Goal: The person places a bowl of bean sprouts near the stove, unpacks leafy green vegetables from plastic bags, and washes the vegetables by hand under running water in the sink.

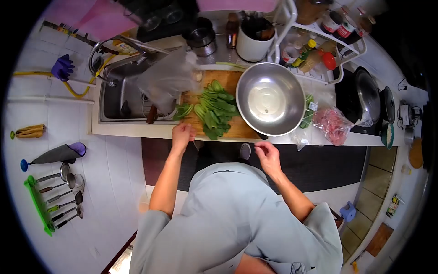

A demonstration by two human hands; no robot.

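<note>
My left hand (182, 134) is at the front edge of the wooden cutting board (248, 130), its fingers loosely bent and apart, with nothing visible in them. Just beyond it lie leafy greens (216, 109), spread over the board, with a smaller bunch (182, 111) at their left. My right hand (268, 155) hovers in front of the counter edge below a large steel bowl (269, 98), its fingers loosely curled and apart, holding nothing I can see. The bowl has no food in it and covers the board's right end. A small dark object (262, 136) shows under its rim, mostly hidden.
A steel sink (109, 102) with a crumpled clear plastic bag (166, 77) over its right side stands left. To the right are a plastic bag of pink meat (335, 125), bagged greens (308, 112) and a lidded pan (367, 96). A white rack (340, 68) holds bottles behind.
</note>
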